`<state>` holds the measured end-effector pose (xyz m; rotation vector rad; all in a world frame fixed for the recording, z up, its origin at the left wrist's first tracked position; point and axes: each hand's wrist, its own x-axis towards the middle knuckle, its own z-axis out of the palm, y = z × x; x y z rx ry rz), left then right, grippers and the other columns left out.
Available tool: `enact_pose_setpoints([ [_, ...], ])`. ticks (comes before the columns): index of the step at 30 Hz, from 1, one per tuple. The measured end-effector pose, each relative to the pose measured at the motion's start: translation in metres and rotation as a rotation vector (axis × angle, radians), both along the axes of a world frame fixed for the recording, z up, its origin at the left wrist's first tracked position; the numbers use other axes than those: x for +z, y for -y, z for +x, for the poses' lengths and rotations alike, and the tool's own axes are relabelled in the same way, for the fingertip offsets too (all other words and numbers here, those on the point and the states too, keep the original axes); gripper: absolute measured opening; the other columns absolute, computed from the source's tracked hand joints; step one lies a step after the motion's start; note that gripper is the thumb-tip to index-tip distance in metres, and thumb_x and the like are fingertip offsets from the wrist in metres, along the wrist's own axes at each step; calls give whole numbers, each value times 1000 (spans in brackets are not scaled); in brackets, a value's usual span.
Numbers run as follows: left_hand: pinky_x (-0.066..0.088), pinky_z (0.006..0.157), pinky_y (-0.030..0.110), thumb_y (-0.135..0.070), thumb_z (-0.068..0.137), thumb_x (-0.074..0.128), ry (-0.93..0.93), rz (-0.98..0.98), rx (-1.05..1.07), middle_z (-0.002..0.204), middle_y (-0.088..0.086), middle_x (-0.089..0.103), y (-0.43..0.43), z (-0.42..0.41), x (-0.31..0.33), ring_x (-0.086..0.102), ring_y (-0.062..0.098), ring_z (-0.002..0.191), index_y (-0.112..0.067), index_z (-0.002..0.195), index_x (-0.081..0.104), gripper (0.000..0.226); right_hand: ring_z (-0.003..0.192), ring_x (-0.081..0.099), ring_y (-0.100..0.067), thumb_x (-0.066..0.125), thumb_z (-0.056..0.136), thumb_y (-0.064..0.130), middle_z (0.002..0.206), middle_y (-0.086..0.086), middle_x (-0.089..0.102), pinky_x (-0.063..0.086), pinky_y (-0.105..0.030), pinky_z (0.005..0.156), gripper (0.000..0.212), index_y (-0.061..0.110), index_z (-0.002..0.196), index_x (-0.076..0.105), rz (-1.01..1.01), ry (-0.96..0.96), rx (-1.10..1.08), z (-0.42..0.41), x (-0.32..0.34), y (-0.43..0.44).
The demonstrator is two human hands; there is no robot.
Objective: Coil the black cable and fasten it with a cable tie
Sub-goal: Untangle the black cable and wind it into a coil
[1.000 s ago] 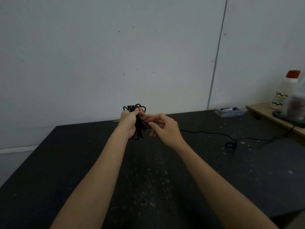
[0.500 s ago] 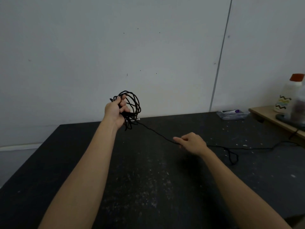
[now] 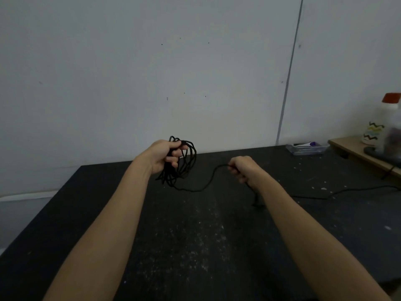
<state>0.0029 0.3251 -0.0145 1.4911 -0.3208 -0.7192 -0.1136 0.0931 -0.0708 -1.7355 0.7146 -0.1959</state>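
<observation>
Surface: black table [image 3: 195, 246] (dusty), grey wall behind | your left hand [image 3: 161, 156] raised, gripping the black cable [image 3: 188, 161] coil | your right hand [image 3: 244, 168] fisted round its loose run.

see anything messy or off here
The black cable coil in the left hand is uneven, its loops splayed at differing sizes. The dark table carries scattered pale specks. Nothing looks broken.

The tabletop [image 3: 195, 246] is matt black and dust-flecked — the cable [image 3: 191, 157] matt too — the shelf [image 3: 347, 146] pale wood.
</observation>
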Motion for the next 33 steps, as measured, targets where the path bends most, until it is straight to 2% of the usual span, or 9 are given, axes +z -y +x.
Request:
enact_pose_setpoints([
  [5, 33, 45, 24, -34, 109, 36, 0, 109, -60, 54, -5, 39, 20, -18, -6, 27, 7, 36, -7, 94, 61, 40, 43, 40, -10, 67, 100, 11, 61, -4, 53, 30, -20, 35, 24, 7, 77, 63, 272, 412, -95, 21, 22, -44],
  [8, 36, 50, 28, -55, 105, 33, 1, 81, -74, 58, 0, 43, 28, -22, -7, 32, 13, 43, -8, 89, 62, 57, 42, 48, -8, 68, 99, 19, 57, 3, 58, 34, -17, 38, 15, 14, 86, 73, 129, 463, 2, 19, 35, -69],
  [11, 38, 52, 30, -63, 101, 35, 1, -22, -29, 63, 4, 48, 34, -22, -9, 38, 17, 49, -11, 84, 61, 60, 54, 69, -10, 59, 97, 13, 68, 0, 72, 55, -25, 53, 21, 16, 93, 80, 28, 484, 157, 13, 37, -90],
  [13, 42, 53, 31, -51, 104, 42, 22, -87, 69, 68, 7, 57, 36, -23, -10, 48, 19, 54, -10, 84, 62, 50, 68, 75, -13, 64, 95, 13, 79, -2, 78, 62, -32, 68, 18, 16, 100, 81, -127, 504, 179, 11, 31, -98],
  [15, 45, 54, 31, -30, 108, 43, 49, -160, 179, 75, 8, 59, 38, -22, -10, 55, 21, 62, -9, 87, 62, 35, 62, 71, -11, 76, 91, 13, 80, -3, 77, 58, -27, 61, 6, 13, 97, 78, -169, 563, 154, 7, 24, -102],
  [18, 47, 57, 30, -17, 109, 37, 29, -291, 333, 67, 4, 53, 40, -19, -9, 55, 19, 60, -8, 89, 60, 32, 53, 67, -18, 77, 93, 18, 77, -7, 77, 52, -27, 51, 12, 9, 97, 70, -143, 619, 178, 1, 12, -101],
  [21, 49, 48, 26, -17, 110, 34, -32, -470, 443, 56, 1, 52, 33, -8, -4, 59, 15, 45, -8, 84, 58, 37, 44, 59, -20, 66, 102, 30, 72, -7, 76, 47, -28, 47, 18, 13, 97, 71, -304, 575, 327, -9, -9, -86],
  [24, 37, 38, 18, -18, 111, 31, -75, -587, 454, 45, -6, 44, 18, 8, 0, 42, 7, 35, -9, 82, 54, 38, 47, 58, -13, 60, 104, 39, 65, -5, 71, 48, -27, 52, 31, 14, 90, 73, -414, 448, 456, -20, -27, -63],
  [33, 23, 35, 18, -19, 111, 29, -7, -541, 416, 45, -10, 38, -3, 13, 0, 27, 3, 33, -10, 87, 56, 37, 56, 64, -12, 67, 100, 40, 65, -3, 68, 56, -30, 60, 27, 16, 88, 72, -486, 274, 546, -18, -41, -30],
])
